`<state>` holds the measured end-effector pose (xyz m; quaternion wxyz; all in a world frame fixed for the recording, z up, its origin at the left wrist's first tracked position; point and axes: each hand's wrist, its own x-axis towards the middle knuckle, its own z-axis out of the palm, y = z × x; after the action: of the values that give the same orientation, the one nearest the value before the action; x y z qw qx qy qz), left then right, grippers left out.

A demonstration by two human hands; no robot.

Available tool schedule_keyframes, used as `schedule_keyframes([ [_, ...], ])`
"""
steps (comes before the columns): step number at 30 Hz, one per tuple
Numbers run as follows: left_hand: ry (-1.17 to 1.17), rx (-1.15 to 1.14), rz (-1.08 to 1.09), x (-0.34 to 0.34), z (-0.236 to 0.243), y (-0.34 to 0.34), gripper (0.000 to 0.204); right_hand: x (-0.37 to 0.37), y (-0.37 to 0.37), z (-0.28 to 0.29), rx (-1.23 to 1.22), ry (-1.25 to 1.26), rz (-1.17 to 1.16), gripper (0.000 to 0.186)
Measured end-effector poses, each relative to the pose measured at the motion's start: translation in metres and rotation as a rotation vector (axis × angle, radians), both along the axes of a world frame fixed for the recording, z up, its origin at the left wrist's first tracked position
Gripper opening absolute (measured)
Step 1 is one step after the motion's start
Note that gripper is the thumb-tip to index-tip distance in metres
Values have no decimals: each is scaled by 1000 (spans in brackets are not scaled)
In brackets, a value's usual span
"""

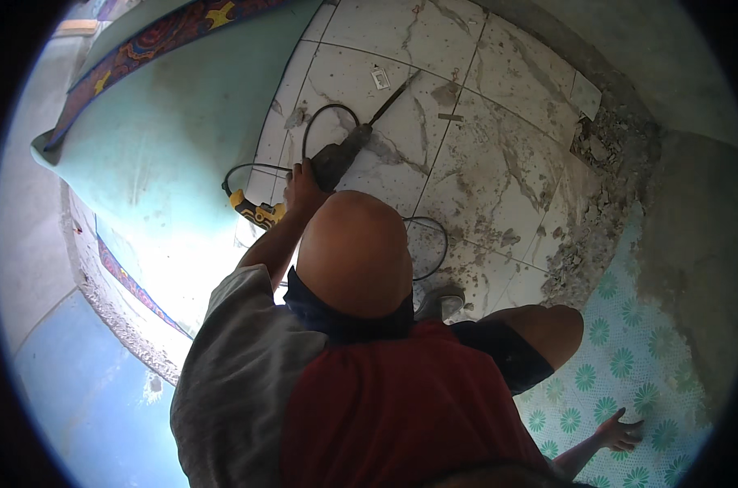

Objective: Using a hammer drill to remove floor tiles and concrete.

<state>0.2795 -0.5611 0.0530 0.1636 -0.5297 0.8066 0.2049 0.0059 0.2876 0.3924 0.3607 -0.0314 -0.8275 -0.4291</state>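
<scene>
A yellow and black rotary hammer (334, 165) with a long chisel bit (395, 98) lies slantwise on the tiles, its bit aimed away and to the right. Around its body, just ahead of the yellow rear handle, my left hand (304, 189) is closed. A black cord (305, 134) loops beside the tool. Far off to my right, my right hand (621, 431) is open with fingers apart and nothing in it. That hand is over or against the green flower-patterned surface (584, 377); whether it touches cannot be made out.
White marbled tiles (499, 163) carry dust and chips. Broken rubble (600, 163) lines the right edge by the wall (694, 195). A pale green sheet (182, 106) with a patterned border rises at left. My bent knees (357, 248) and foot (440, 302) take up the middle.
</scene>
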Motion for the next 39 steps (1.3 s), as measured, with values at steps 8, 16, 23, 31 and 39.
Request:
schedule_keyframes([
  [8, 43, -20, 46, 12, -12, 9, 88, 4, -3, 5, -18, -126, -51, 81],
  [16, 625, -319, -224, 20, -87, -105, 50, -2, -20, 12, 90, -201, 340, 80],
  [23, 152, -236, -543, -36, -78, -130, 65, 11, -22, 17, -164, -253, -333, 90],
  [31, 233, -247, -588, -8, -104, -160, 35, 10, -37, 12, -288, -262, -375, 90],
  [39, 211, -127, -504, -9, -103, -172, 12, 11, -33, 11, -275, -241, -385, 87],
])
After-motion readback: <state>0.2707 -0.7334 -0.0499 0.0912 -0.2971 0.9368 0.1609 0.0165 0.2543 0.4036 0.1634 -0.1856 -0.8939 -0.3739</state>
